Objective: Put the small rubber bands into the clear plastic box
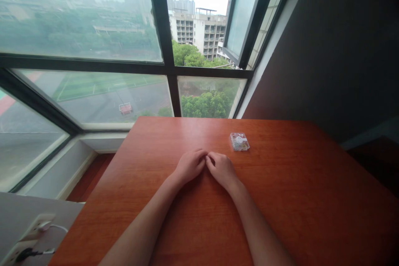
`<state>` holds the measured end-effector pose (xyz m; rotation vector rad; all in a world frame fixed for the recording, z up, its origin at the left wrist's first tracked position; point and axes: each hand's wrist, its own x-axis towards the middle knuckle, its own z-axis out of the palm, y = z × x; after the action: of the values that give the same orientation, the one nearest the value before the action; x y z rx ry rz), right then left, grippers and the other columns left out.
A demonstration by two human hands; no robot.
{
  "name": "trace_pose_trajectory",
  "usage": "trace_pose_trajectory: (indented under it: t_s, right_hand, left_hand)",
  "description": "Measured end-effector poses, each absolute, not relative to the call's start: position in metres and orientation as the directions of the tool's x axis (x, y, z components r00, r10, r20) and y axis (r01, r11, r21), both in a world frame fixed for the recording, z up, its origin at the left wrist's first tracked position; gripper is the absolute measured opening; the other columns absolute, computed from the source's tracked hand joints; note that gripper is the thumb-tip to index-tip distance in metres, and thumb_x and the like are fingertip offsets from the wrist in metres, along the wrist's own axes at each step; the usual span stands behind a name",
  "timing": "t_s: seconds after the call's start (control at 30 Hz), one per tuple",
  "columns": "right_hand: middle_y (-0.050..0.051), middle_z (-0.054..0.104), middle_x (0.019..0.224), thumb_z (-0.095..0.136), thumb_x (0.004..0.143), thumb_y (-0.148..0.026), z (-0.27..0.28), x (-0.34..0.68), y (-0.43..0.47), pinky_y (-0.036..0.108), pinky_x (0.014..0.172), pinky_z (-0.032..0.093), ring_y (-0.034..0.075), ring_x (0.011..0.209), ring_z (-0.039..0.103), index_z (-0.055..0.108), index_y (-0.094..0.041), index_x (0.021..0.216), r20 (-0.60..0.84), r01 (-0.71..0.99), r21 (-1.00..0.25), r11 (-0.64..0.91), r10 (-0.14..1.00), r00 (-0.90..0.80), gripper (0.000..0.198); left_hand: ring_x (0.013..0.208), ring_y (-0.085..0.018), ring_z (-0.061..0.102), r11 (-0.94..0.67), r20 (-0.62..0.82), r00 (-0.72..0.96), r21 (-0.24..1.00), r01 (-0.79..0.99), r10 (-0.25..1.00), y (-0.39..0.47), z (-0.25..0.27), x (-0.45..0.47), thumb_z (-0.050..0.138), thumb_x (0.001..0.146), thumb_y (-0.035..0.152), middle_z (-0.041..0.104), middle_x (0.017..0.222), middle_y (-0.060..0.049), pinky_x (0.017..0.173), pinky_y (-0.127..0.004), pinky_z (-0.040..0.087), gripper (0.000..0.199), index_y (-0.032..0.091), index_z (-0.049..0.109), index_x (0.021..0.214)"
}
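My left hand rests on the brown wooden table, its fingers curled and held together. Close against it lies my right hand, also loosely curled, with a small gap between thumb and forefinger. The fingertips of both hands meet near the middle of the table. No object shows in either hand, though the palms face down and are hidden. Beyond my right hand, apart from it, sits a small clear plastic box with small pieces inside that are too small to name.
Dark-framed windows rise behind the table's far edge, and one pane stands ajar. A dark wall slopes along the right. At lower left, a white plug and a black plug sit in wall sockets.
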<state>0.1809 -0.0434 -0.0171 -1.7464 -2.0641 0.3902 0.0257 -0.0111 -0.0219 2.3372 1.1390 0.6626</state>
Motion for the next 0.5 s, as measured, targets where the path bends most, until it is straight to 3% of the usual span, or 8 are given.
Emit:
trace_pose_trajectory:
  t_s: [0.5]
  right_hand:
    - [0.003,0.071,0.082,0.046,0.095,-0.029,-0.0156,0.181,-0.0441,0.024,0.065,0.031,0.015,0.075,0.061,0.065,-0.022,0.082,0.13,0.867,-0.465,0.18,0.982,-0.134,0.024]
  left_hand:
    - [0.082,-0.017,0.06,-0.553,0.218,0.543,0.588,0.59,0.811,-0.0115,-0.0213,0.0255,0.045,0.083,0.012,0.065,0.091,-0.004,0.075,-0.026,0.044,0.021,0.019,0.063,0.092]
